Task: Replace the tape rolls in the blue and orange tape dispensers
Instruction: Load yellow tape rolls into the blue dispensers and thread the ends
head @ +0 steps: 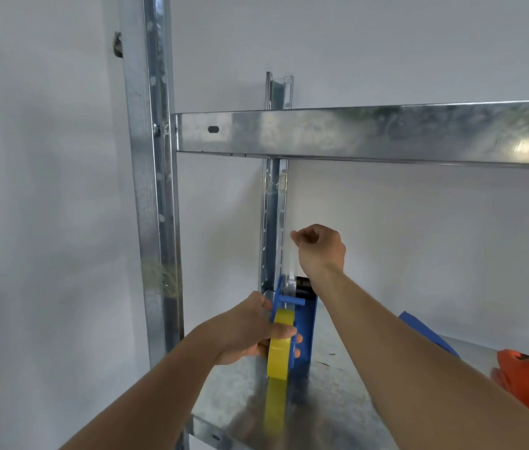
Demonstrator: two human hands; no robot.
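Observation:
A blue tape dispenser [306,329] stands upright on the metal shelf [331,404], with a yellowish tape roll [280,350] mounted in it. My left hand [250,329] grips the roll and the dispenser's side. Above the dispenser's toothed front end, my right hand [320,250] is pinched on a clear strip of tape [293,264] drawn upward from the roll. An orange tape dispenser [527,381] lies at the right edge of the shelf, partly cut off by the frame.
A galvanised shelf beam [370,134] crosses overhead. Metal uprights [152,190] stand at left and behind the dispenser [272,222]. A blue object [428,332] lies on the shelf behind my right forearm. White wall behind.

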